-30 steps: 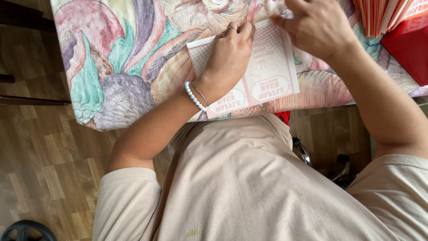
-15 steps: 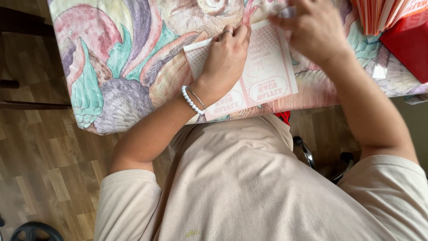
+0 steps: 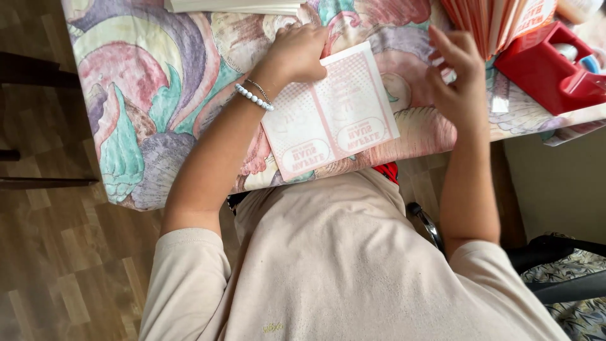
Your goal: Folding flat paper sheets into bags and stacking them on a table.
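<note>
1 flat pink-and-white paper sheet (image 3: 331,110) lies on the shell-patterned bench (image 3: 158,95), 2 printed panels side by side - long axis running from 7 to 1 o'clock. the left hand (image 3: 300,53), grip curled, presses its top corner at 11 o'clock. the right hand (image 3: 457,79) hovers at 3 o'clock, fingers loosely spread, holding nothing - near 1 red tape dispenser (image 3: 549,69).
</note>
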